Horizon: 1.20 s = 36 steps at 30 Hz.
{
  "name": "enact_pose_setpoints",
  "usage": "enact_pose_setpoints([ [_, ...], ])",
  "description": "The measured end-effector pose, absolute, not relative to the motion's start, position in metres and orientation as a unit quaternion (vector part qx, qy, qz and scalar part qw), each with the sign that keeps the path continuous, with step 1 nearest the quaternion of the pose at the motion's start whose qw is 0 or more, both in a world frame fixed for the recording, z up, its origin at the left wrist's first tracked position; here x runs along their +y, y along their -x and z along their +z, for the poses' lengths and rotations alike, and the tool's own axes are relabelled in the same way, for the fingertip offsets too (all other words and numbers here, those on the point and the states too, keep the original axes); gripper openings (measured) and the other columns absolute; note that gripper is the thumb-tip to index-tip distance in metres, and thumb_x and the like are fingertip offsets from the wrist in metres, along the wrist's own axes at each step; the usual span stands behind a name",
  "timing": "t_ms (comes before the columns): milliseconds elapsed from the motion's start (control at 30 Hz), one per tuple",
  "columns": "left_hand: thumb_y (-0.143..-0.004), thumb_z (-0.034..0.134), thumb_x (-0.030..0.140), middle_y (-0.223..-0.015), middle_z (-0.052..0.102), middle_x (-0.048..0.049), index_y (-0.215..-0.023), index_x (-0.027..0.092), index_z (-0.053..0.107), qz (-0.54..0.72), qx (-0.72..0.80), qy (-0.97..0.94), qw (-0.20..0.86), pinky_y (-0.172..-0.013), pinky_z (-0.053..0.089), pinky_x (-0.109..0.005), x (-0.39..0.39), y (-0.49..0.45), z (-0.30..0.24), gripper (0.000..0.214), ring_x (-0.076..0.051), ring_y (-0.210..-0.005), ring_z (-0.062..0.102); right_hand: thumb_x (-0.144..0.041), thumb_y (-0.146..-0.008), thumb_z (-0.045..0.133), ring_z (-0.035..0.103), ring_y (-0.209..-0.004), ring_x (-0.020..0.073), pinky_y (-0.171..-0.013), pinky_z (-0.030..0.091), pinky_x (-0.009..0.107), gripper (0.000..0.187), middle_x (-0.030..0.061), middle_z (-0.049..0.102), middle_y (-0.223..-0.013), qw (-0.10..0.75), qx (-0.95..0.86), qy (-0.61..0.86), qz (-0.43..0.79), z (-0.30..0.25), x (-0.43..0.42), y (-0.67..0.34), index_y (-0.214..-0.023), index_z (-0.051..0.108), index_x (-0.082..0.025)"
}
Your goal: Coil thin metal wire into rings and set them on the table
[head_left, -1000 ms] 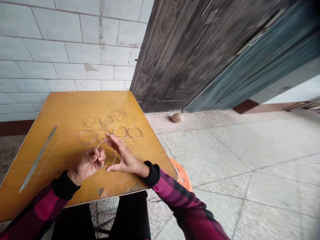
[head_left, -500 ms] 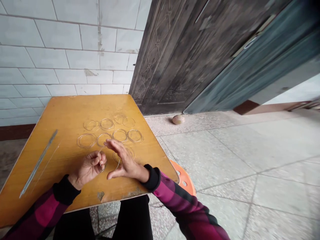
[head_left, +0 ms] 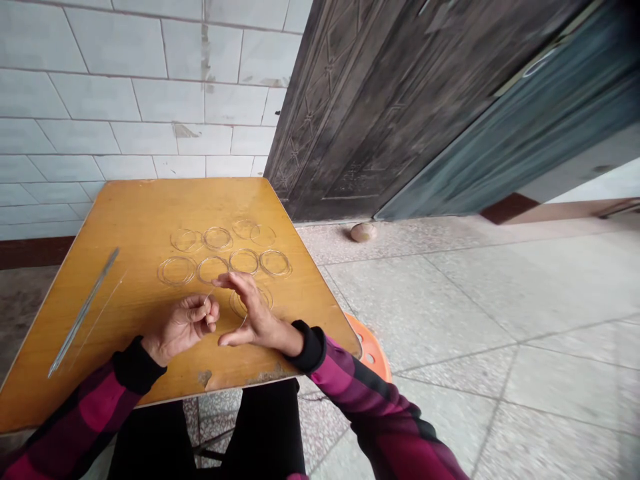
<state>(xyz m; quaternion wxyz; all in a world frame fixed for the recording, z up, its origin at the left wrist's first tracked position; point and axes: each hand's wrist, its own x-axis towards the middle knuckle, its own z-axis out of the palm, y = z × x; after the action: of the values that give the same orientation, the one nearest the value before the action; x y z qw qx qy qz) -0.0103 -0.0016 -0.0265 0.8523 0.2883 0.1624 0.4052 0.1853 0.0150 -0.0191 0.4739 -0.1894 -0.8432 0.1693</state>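
Observation:
Thumb and fingertips of my left hand (head_left: pixel 186 325) are closed in a pinch on a thin metal wire (head_left: pixel 207 301), above the near part of the table. Facing it, my right hand (head_left: pixel 257 319) is open, with thumb and fingers spread in a C shape. A bit of wire shows by its palm, but I cannot tell whether the hand touches it. Several coiled wire rings (head_left: pixel 229 265) lie in rough rows just beyond both hands. One ring is partly hidden behind my right hand.
On the wooden table (head_left: pixel 150 203), a bundle of long thin metal rods (head_left: pixel 84 313) lies at the left, with a fine straight strand (head_left: pixel 103 309) beside it. An orange stool (head_left: pixel 373 350) stands under the right edge. A round stone (head_left: pixel 363 232) sits near the dark door (head_left: pixel 350 133).
The view has shifted slightly, so the table sits a little higher and further right. My hands keep nearly the same pose, left pinching and right spread.

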Motion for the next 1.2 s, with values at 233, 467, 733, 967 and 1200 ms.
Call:
enact_pose_setpoints([
  [233, -0.074, 0.080, 0.020, -0.075, 0.061, -0.0008, -0.070, 0.012, 0.064, 0.404, 0.169, -0.272, 0.857, -0.060, 0.051, -0.015, -0.0025, 0.0093, -0.0253, 0.019, -0.007, -0.066, 0.057, -0.067, -0.072, 0.071, 0.051, -0.125, 0.0311, -0.107, 0.043, 0.054, 0.118, 0.0162, 0.049, -0.134, 0.435, -0.854, 0.213, 0.192, -0.0228, 0.0165, -0.1882, -0.155, -0.002, -0.025],
  [467, -0.076, 0.079, 0.021, -0.077, 0.061, -0.0012, -0.074, 0.012, 0.065, 0.403, 0.177, -0.274, 0.855, -0.060, 0.051, -0.017, -0.0025, 0.0094, -0.0264, 0.016, -0.008, -0.066, 0.058, -0.063, -0.072, 0.074, 0.053, -0.123, 0.0303, -0.107, 0.041, 0.054, 0.117, 0.0155, 0.050, -0.133, 0.446, -0.847, 0.212, 0.198, -0.0259, 0.0172, -0.1893, -0.154, 0.000, -0.024],
  [733, -0.075, 0.080, 0.021, -0.075, 0.058, -0.0009, -0.072, 0.011, 0.063, 0.402, 0.183, -0.269, 0.856, -0.061, 0.051, -0.015, -0.0020, 0.0096, -0.0275, 0.019, -0.007, -0.067, 0.056, -0.068, -0.076, 0.066, 0.054, -0.125, 0.0290, -0.107, 0.044, 0.052, 0.109, 0.0158, 0.049, -0.135, 0.453, -0.833, 0.205, 0.243, -0.0275, 0.0177, -0.1881, -0.154, 0.002, -0.026],
  [967, -0.076, 0.079, 0.019, -0.078, 0.061, -0.0025, -0.073, 0.012, 0.064, 0.400, 0.169, -0.259, 0.863, -0.061, 0.052, -0.018, -0.0024, 0.0088, -0.0266, 0.017, -0.008, -0.068, 0.057, -0.065, -0.071, 0.074, 0.047, -0.133, 0.0314, -0.109, 0.043, 0.053, 0.123, 0.0200, 0.041, -0.143, 0.416, -0.849, 0.213, 0.247, -0.0244, 0.0173, -0.1879, -0.154, -0.008, -0.024],
  [1200, -0.073, 0.081, 0.020, -0.071, 0.062, -0.0008, -0.073, 0.012, 0.065, 0.391, 0.160, -0.238, 0.875, -0.062, 0.052, -0.021, -0.0033, 0.0074, -0.0265, 0.018, -0.009, -0.066, 0.059, -0.063, -0.068, 0.077, 0.052, -0.128, 0.0315, -0.108, 0.044, 0.054, 0.119, 0.0170, 0.046, -0.137, 0.457, -0.827, 0.206, 0.256, -0.0260, 0.0144, -0.1846, -0.154, 0.004, -0.026],
])
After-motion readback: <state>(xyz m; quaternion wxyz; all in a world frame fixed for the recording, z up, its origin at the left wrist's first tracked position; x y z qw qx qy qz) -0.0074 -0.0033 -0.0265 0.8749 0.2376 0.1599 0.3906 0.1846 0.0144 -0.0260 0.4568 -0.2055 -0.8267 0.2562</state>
